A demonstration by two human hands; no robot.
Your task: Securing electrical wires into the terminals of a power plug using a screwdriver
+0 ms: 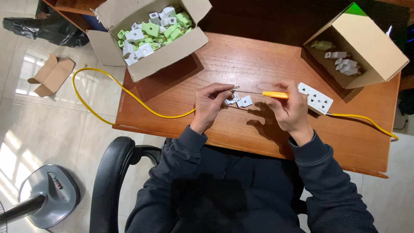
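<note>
Cardboard boxes [166, 49] flank hands [211, 103] holding screwdriver [275, 95].

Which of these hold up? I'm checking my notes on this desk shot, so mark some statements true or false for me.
1. The right hand holds a yellow-handled screwdriver. True.
2. The left hand rests flat on the table, holding nothing. False: its fingertips pinch a small metal part above the table.
3. The box at upper left holds green and white plug parts. True.
4. The white power strip lies inside the box at upper right. False: it lies on the wooden table, beside the right hand.
5. Two small white plug pieces lie between the hands. True.
</note>
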